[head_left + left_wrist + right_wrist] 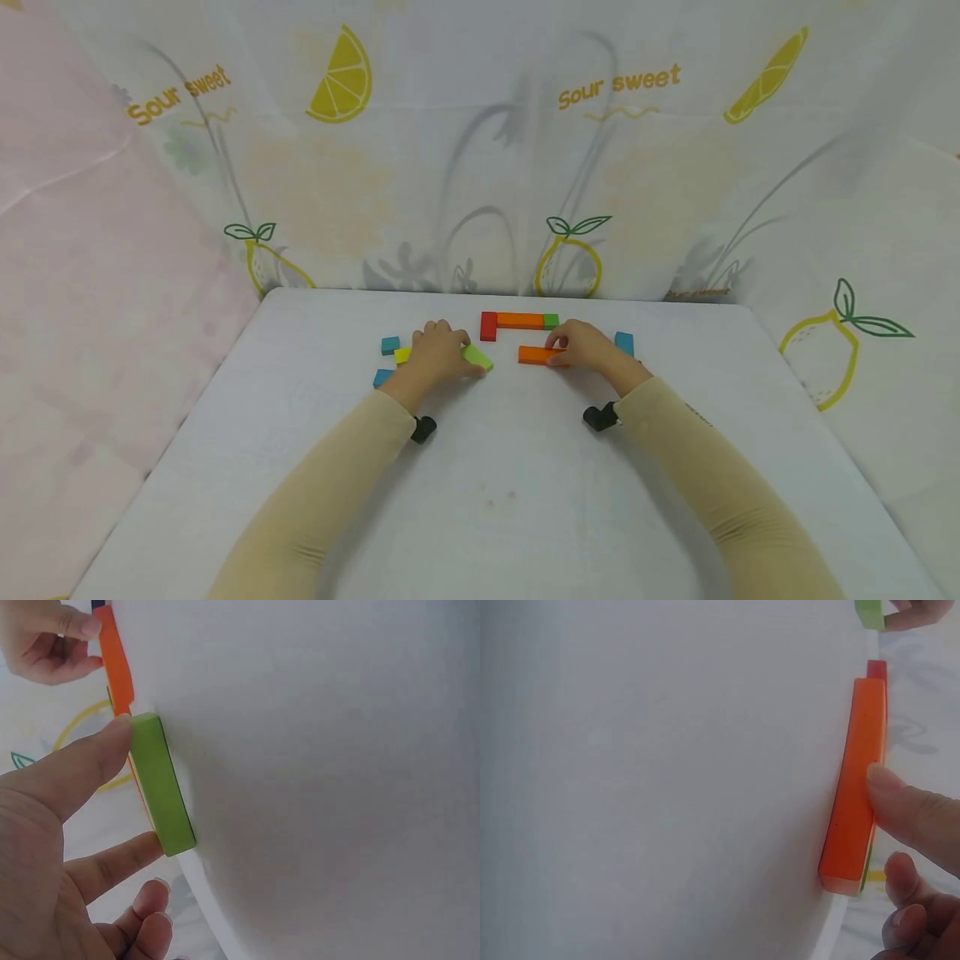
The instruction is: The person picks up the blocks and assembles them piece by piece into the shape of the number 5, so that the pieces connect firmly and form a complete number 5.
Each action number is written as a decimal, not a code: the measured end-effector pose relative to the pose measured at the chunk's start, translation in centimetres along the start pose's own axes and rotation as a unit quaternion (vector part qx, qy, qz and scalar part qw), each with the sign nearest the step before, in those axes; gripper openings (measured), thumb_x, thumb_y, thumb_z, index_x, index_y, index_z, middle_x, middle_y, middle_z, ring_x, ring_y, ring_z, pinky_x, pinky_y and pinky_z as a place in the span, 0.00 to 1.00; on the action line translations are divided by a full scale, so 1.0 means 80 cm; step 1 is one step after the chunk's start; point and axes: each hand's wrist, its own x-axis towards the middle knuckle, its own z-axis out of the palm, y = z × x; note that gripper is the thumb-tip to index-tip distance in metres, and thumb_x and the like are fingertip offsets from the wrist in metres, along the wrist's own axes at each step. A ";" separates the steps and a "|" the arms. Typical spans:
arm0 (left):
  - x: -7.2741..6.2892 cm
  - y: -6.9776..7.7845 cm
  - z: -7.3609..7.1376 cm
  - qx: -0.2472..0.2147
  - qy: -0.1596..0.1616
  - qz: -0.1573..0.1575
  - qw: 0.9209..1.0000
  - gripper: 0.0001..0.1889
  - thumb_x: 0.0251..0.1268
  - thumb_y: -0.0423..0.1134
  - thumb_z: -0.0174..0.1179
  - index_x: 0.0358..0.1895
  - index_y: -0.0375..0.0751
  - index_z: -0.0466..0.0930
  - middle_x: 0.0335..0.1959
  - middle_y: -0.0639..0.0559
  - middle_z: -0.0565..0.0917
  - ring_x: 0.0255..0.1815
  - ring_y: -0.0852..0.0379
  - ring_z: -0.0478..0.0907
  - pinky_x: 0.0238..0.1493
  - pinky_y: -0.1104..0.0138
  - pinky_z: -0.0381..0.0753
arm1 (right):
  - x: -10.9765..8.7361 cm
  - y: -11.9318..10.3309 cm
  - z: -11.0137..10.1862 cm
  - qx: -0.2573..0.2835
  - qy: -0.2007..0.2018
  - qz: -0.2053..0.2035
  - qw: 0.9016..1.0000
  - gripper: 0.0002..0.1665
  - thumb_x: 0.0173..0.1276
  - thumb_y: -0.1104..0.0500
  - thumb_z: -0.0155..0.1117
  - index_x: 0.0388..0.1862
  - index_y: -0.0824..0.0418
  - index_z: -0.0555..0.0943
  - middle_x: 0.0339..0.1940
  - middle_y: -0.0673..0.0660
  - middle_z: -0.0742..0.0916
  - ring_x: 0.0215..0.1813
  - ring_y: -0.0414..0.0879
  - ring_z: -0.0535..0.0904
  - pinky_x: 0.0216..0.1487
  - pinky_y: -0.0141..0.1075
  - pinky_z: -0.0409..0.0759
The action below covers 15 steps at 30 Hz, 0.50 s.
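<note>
In the head view my left hand pinches a light green block, which lies slanted just above or on the white table. The left wrist view shows thumb and index finger at opposite ends of that green block, the other fingers curled away. My right hand holds a long orange block by its right part. Seen from the right wrist, the thumb presses one side of this orange block; its far side is hidden. A gap separates the two held blocks.
Behind the hands, a red block, another orange block and a small green block form a row. Blue blocks and a yellow block lie left; a blue block lies right. Printed cloth hangs behind the table.
</note>
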 end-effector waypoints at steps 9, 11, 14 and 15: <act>-0.006 0.011 0.009 0.033 0.028 -0.006 0.999 0.35 0.55 0.65 0.68 0.59 0.44 0.80 0.47 0.43 0.74 0.54 0.45 0.66 0.54 0.51 0.65 | -0.011 0.006 -0.006 -0.002 0.013 0.013 1.000 0.17 0.65 0.54 0.73 0.50 0.60 0.85 0.47 0.61 0.82 0.49 0.55 0.75 0.54 0.48 0.74; -0.006 0.016 0.012 0.048 0.032 -0.012 0.998 0.34 0.56 0.64 0.68 0.58 0.42 0.80 0.46 0.43 0.74 0.53 0.45 0.66 0.55 0.50 0.65 | -0.015 0.008 -0.009 -0.002 0.015 0.012 1.000 0.16 0.66 0.54 0.73 0.49 0.60 0.85 0.47 0.61 0.82 0.49 0.56 0.75 0.55 0.49 0.74; -0.005 0.019 0.016 0.061 0.030 -0.022 0.997 0.34 0.58 0.63 0.68 0.60 0.41 0.79 0.46 0.43 0.73 0.53 0.45 0.65 0.57 0.49 0.65 | -0.015 0.010 -0.009 0.003 0.010 0.008 1.000 0.14 0.66 0.55 0.72 0.47 0.61 0.86 0.47 0.62 0.82 0.50 0.56 0.74 0.57 0.49 0.73; -0.005 0.019 0.016 0.060 0.029 -0.024 0.998 0.34 0.58 0.62 0.68 0.60 0.42 0.79 0.46 0.43 0.73 0.53 0.45 0.65 0.57 0.49 0.65 | -0.014 0.010 -0.008 0.004 0.009 0.009 1.000 0.14 0.66 0.56 0.72 0.47 0.61 0.86 0.47 0.62 0.82 0.50 0.56 0.74 0.57 0.49 0.73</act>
